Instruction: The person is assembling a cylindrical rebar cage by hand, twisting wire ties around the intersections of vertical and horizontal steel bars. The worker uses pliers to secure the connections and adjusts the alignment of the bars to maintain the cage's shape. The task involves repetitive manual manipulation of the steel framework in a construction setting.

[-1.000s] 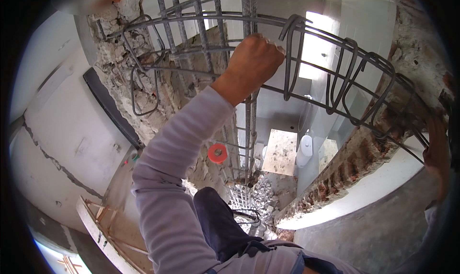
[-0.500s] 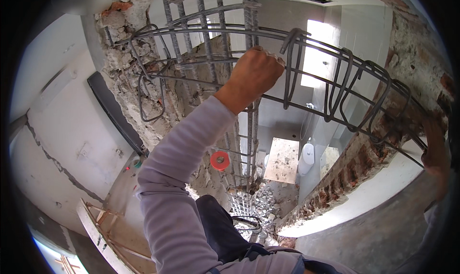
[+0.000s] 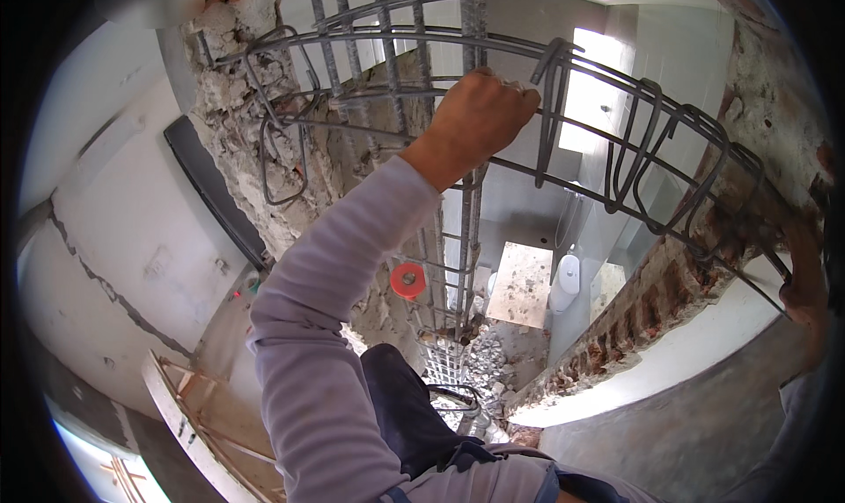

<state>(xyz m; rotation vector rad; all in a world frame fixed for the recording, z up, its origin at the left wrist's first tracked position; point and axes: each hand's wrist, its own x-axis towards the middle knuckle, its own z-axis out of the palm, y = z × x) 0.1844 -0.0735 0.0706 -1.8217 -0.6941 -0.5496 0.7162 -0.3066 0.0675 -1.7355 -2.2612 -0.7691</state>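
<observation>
A cage of steel rebar [image 3: 572, 186] stretches across the opening from the broken wall on the left to the brickwork on the right. Bent stirrups [image 3: 547, 107] hang around its long bars. My left hand [image 3: 486, 114] is in a fist around one of the cage's bars near the middle, just left of a stirrup; the fingers' far side is hidden. At the far right my right hand [image 3: 801, 283] closes on the cage's bar ends, partly in shadow. Upright rebar [image 3: 473, 32] rises behind my left hand.
A red disc [image 3: 408, 280] sits on the upright bars below my left forearm. Rubble [image 3: 495, 362] lies far below, near a stained board [image 3: 521, 283] and a white toilet [image 3: 566, 283]. Rough brick [image 3: 647, 327] edges the right wall. A wooden frame [image 3: 207, 419] stands lower left.
The whole view has shifted slightly, so the cage and my left hand appear a little higher and further right. Both hands keep their grip on the bars.
</observation>
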